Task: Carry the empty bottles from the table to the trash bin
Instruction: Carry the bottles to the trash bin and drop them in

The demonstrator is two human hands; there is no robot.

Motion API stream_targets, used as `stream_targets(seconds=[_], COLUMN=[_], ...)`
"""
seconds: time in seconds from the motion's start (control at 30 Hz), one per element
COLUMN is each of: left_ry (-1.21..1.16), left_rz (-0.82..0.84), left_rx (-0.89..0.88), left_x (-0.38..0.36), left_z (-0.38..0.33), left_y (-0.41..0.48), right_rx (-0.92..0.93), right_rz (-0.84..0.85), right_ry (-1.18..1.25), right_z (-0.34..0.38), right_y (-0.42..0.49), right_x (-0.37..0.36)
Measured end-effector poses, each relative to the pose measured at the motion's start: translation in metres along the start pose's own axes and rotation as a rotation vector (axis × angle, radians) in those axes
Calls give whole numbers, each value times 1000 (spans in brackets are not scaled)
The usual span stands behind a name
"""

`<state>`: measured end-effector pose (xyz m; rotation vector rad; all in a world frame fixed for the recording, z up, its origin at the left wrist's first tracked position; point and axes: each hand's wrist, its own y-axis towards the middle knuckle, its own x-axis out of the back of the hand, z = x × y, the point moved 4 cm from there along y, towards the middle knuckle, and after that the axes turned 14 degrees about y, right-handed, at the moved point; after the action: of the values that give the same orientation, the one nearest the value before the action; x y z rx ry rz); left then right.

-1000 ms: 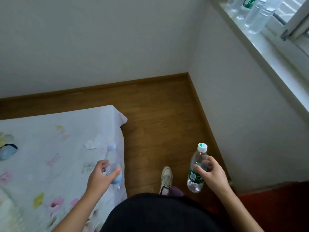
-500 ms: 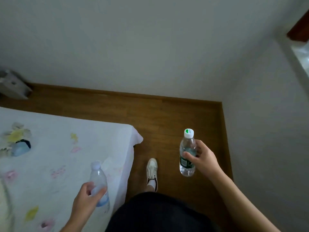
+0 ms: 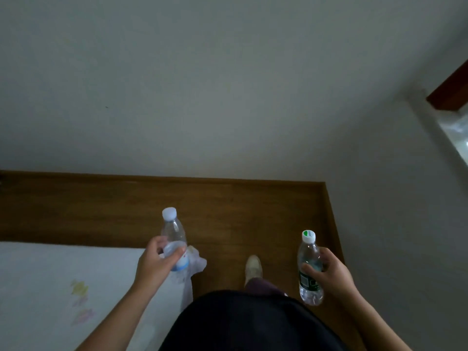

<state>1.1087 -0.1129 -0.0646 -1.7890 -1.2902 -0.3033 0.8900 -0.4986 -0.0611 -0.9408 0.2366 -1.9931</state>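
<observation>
Nearest to us is our own dark clothing [image 3: 248, 323], and just past it one pale shoe [image 3: 253, 266] planted on the wooden floor [image 3: 228, 219], which reads to us as mid-step. Our right hand [image 3: 329, 272] is wrapped around the middle of the green-labelled bottle [image 3: 309, 269], fingers [image 3: 311, 271] curled closed across the front of it, the green-and-white cap up and the base hanging free below the palm; we judge it is held upright simply because that is the easy way to carry it while walking. Our left hand [image 3: 154, 264] grips the blue-labelled bottle [image 3: 174, 241] low on its body, thumb on one side and fingers closed round the other, the pale cap tilted up and away from us. This bottle is clear of the table [image 3: 63, 274], raised above the corner where the white flowered cloth hangs down, so both bottles look to be in hand and off the surface. Both appear see-through and empty, light enough for a loose one-handed hold. Farther out, the floor runs to a wooden skirting board and a plain wall [image 3: 228, 84]; at the far right a bright sill [image 3: 455, 138] shows. No trash bin is in sight, so we take the carrying to be only just begun and a turn toward the bin as the next need
</observation>
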Motion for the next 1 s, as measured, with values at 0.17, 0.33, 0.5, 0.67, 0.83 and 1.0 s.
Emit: stream_targets(seconds=[0.17,0.33,0.5,0.67,0.83,1.0], left_ry=[-11,-47,-59,-138,-285,-370], left_rz=[-19,-76,-116,-358,-472,-525], left_rx=[23,171,340,528,716,746], left_x=[15,35,56,82,104,149], left_z=[-51,-65,-39,-5,32,50], left_y=[75,127,142,123,125,166], right_rx=[-19,62,210,357,472,483], right_rz=[54,154,387,632,787,834], right_ry=[-47,-112,-150,-206,-260,-329], right_z=[38,128,253,365,454,508], right_y=[87,191,270,312,316,324], right_x=[-2,-19,-76,-167,-262,-339])
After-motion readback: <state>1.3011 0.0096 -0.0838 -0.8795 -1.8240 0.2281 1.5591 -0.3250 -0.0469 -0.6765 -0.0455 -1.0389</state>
